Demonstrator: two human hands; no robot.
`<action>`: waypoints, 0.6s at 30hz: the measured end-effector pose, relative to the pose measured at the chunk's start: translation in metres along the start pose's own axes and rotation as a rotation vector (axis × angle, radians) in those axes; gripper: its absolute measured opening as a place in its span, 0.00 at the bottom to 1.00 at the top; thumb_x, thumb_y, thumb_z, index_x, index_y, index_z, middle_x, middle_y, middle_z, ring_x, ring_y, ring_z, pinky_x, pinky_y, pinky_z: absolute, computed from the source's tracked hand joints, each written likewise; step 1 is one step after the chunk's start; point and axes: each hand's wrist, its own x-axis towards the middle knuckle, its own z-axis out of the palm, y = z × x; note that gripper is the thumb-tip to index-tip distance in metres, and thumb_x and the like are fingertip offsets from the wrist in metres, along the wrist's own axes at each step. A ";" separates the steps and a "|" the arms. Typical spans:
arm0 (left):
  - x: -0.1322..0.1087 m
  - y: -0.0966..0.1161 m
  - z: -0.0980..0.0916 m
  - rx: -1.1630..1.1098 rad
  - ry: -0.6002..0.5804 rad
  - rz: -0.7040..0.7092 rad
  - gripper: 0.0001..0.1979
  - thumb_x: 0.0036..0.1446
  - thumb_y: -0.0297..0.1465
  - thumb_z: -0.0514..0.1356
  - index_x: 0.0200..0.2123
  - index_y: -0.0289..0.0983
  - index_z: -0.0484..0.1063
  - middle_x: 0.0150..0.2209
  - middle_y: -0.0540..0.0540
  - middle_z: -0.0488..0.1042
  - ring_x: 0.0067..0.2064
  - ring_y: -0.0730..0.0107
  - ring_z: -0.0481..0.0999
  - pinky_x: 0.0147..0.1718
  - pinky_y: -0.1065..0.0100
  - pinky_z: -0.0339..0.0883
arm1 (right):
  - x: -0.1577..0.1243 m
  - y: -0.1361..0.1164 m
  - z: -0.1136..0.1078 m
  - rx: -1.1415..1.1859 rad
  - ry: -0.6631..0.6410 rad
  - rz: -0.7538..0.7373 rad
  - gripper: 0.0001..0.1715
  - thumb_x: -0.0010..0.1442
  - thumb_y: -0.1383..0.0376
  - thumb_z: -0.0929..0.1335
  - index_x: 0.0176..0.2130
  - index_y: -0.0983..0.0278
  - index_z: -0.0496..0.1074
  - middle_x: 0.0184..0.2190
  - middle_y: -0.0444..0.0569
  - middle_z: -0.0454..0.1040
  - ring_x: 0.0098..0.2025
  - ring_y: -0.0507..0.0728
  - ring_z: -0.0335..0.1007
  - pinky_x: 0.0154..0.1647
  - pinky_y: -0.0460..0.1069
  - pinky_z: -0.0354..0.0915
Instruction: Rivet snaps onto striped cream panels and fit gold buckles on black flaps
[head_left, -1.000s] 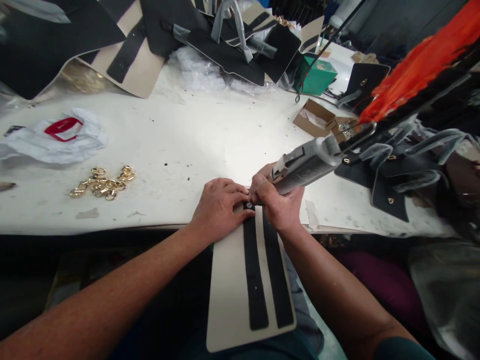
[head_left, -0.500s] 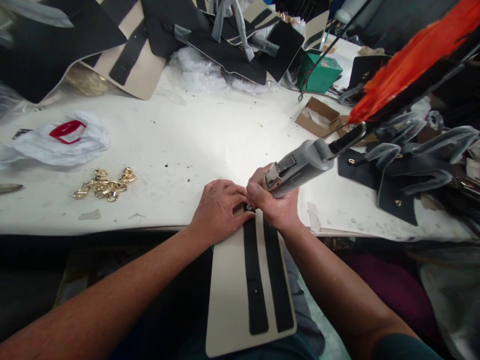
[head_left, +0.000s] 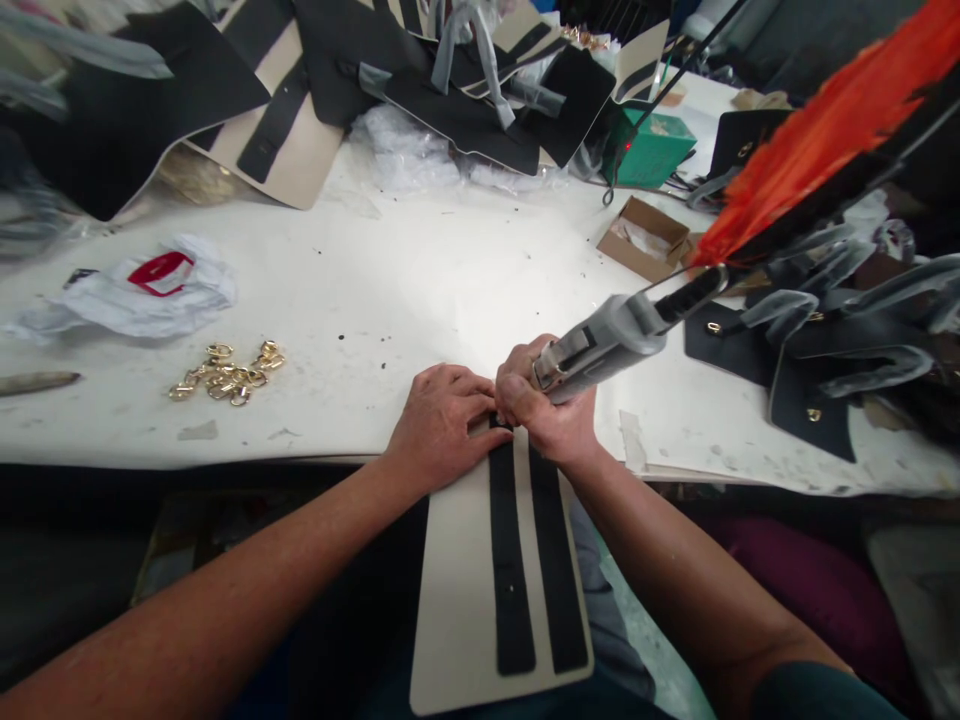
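A beige bag panel (head_left: 454, 600) with two black straps (head_left: 511, 560) hangs over the table's front edge towards my lap. My left hand (head_left: 444, 420) holds down its far end, thumb and forefinger on either side of a small metal fastener (head_left: 501, 420) at the strap's tip. Wrapped around the lower part of a grey electric screwdriver (head_left: 607, 345) is my right hand (head_left: 551, 410). The tool leans to the upper right, its tip over the fastener; my fingers hide the tip itself.
Gold-coloured clasps (head_left: 229, 372) lie in a small heap on the white table (head_left: 442, 270) at left, near a crumpled white bag (head_left: 150, 295). Black bag pieces (head_left: 465, 115) cover the back. On the right are a cardboard box (head_left: 641, 240), a green box (head_left: 652, 148) and more black pieces (head_left: 810, 395).
The view has shifted slightly, so the table's things appear a little further right. Both hands and the screwdriver stay at the strap's end, nearly unmoved.
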 end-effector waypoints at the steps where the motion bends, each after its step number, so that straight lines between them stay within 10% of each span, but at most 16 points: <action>1: 0.000 0.000 0.000 0.006 0.001 -0.001 0.05 0.61 0.37 0.70 0.40 0.45 0.84 0.48 0.48 0.84 0.55 0.51 0.77 0.61 0.46 0.64 | 0.000 -0.002 0.000 -0.011 -0.007 0.010 0.25 0.58 0.46 0.78 0.33 0.60 0.69 0.26 0.44 0.71 0.28 0.55 0.69 0.28 0.50 0.71; 11: 0.004 0.002 -0.001 0.023 -0.024 0.003 0.13 0.60 0.42 0.73 0.46 0.46 0.85 0.54 0.48 0.83 0.60 0.49 0.75 0.61 0.46 0.64 | 0.006 -0.046 0.002 0.043 0.080 0.039 0.30 0.57 0.39 0.79 0.31 0.61 0.74 0.24 0.44 0.72 0.25 0.54 0.69 0.28 0.51 0.70; 18: 0.004 0.008 -0.004 0.011 -0.030 -0.032 0.12 0.59 0.40 0.75 0.45 0.45 0.85 0.53 0.49 0.85 0.58 0.51 0.75 0.60 0.46 0.63 | -0.053 -0.073 -0.073 -0.378 0.241 0.306 0.28 0.60 0.43 0.77 0.43 0.64 0.76 0.25 0.45 0.76 0.27 0.58 0.73 0.29 0.52 0.68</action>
